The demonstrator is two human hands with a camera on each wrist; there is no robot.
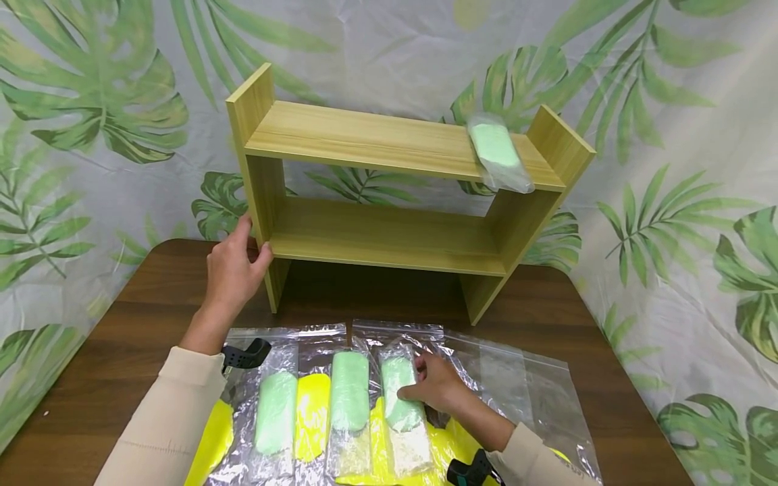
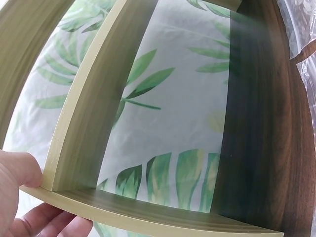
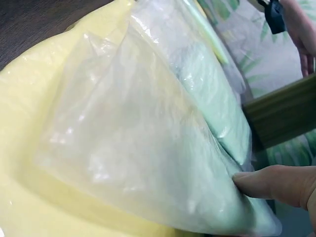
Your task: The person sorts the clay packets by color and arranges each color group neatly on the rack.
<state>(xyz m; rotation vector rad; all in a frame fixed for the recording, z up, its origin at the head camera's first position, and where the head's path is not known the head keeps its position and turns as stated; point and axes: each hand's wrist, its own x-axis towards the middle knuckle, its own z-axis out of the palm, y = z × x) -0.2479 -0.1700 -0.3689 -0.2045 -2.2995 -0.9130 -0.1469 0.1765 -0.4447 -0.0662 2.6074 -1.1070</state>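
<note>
My left hand holds the left side panel of a light wooden shelf. In the left wrist view the thumb lies on the panel's front edge by the middle board, with several fingers on its outer face. My right hand grips a pale green packet in a clear plastic wrapper, thumb on its face; the other fingers are mostly hidden. Beside it lie two more wrapped green packets and a yellow piece. Another wrapped green packet rests on the shelf's top board, its wrapper overhanging the front.
Clear zip bags are spread along the front of the dark wooden table, with yellow material among them. The shelf stands at the table's back, before a leaf-printed cloth.
</note>
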